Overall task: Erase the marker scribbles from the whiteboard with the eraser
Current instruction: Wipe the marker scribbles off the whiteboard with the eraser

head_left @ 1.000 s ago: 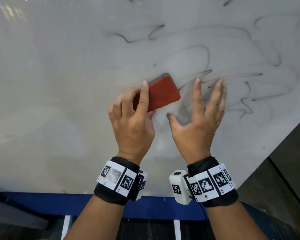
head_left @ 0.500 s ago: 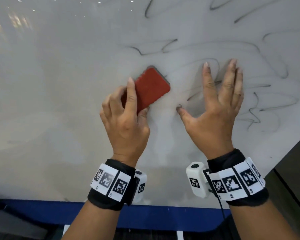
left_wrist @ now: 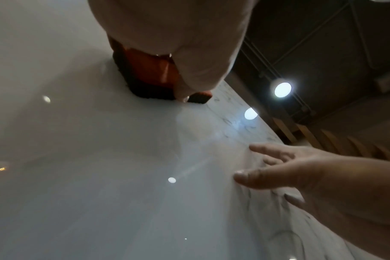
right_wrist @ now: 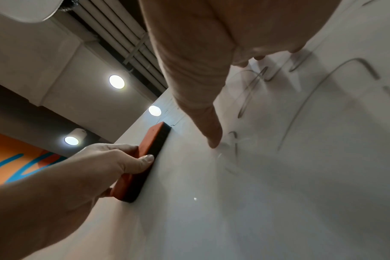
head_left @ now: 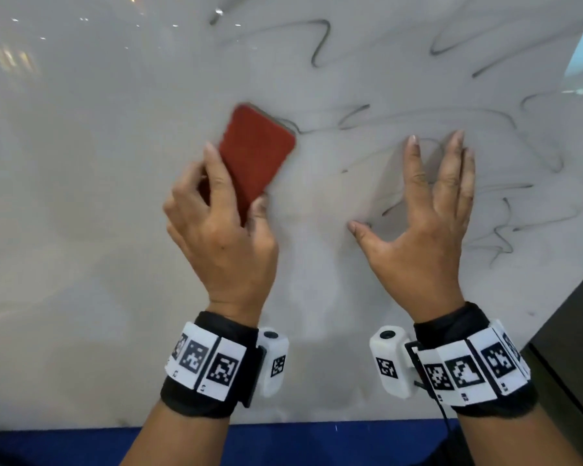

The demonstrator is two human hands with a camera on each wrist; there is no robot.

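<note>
- Both hands are up against the whiteboard (head_left: pixel 98 230).
- Left hand (head_left: pixel 223 237) grips the red eraser (head_left: pixel 256 153) by its lower end, fingers curled over the red back and thumb on the edge facing the other hand.
- From the right wrist view, the eraser's (right_wrist: pixel 145 158) dark felt face lies flat on the board, its upper end tilted toward the right.
- Right hand (head_left: pixel 421 237) is spread, holding nothing; fingers are straight and the thumb is stretched out to the left, its tip touching the board.
- Dark marker scribbles (head_left: pixel 505 210) loop across the board's upper and right parts, around and beyond the right hand.
- Board surface left of and below the eraser shows only a faint grey haze.
- Each wrist wears a black band (head_left: pixel 212 381) with black-and-white square markers.
</note>
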